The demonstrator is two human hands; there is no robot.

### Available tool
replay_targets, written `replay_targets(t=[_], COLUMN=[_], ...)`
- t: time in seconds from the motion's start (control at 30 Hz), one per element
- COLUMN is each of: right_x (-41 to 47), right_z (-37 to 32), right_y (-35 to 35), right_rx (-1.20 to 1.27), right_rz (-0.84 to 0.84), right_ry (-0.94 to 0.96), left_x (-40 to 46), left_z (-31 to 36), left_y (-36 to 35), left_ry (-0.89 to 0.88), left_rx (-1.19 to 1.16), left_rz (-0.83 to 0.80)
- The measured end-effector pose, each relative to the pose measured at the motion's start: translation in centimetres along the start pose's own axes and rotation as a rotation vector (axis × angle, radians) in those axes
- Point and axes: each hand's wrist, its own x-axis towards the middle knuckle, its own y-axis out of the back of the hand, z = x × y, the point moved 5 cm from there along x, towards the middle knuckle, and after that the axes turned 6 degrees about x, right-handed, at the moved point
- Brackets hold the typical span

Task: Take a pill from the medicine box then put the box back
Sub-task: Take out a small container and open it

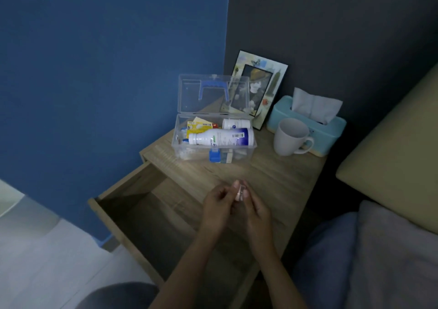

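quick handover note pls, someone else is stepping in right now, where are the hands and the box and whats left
Left hand and right hand: together above the nightstand top, fingers pinching a small pale item between them. It looks like a pill or its wrapper; too small to be sure.
Medicine box: on the nightstand top, clear lid standing open, white bottle lying across the contents.
Drawer: pulled open, nothing visible inside.
Mug stands right of the box.
Done: box out and opened, item taken.
Left: free the pill if needed, shut the lid, put the box back, probably in the drawer.
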Motion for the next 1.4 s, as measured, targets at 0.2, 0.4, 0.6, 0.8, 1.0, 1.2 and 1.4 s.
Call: replay_targets(t=[0.2,0.4,0.6,0.8,1.0,1.2,1.4], right_x=[-1.1,-0.9,-0.9,-0.5,-0.6,-0.3,-0.5], right_z=[0.0,0.0,0.1,0.3,-0.3,0.0,0.3], right_y=[0.2,0.5,-0.1,0.8,0.0,0.3,0.0], right_rx=[-0.128,-0.094,-0.133,-0.046,-0.046,0.004,0.005], right_rz=[0.056,0.101,0.087,0.101,0.074,0.098,0.069], right_ry=[0.049,0.024,0.038,-0.003,-0.002,-0.021,-0.027], left_x=[-1.1,-1.0,-0.5,-0.9,-0.5,-0.2,0.0], left_z=[-0.3,-0.7,-0.8,-0.5,-1.0,-0.6,-0.6], left_y=[-1.6,-1.5,-1.2,-1.3,-1.2,0.0,0.0], left_ry=[-0.121,-0.242,-0.221,-0.263,-0.237,-0.277,-0.252], left_rx=[0.290,0.402,0.472,0.349,0.255,0.185,0.200], left_rz=[0.028,-0.098,-0.042,-0.044,-0.023,0.026,0.011])
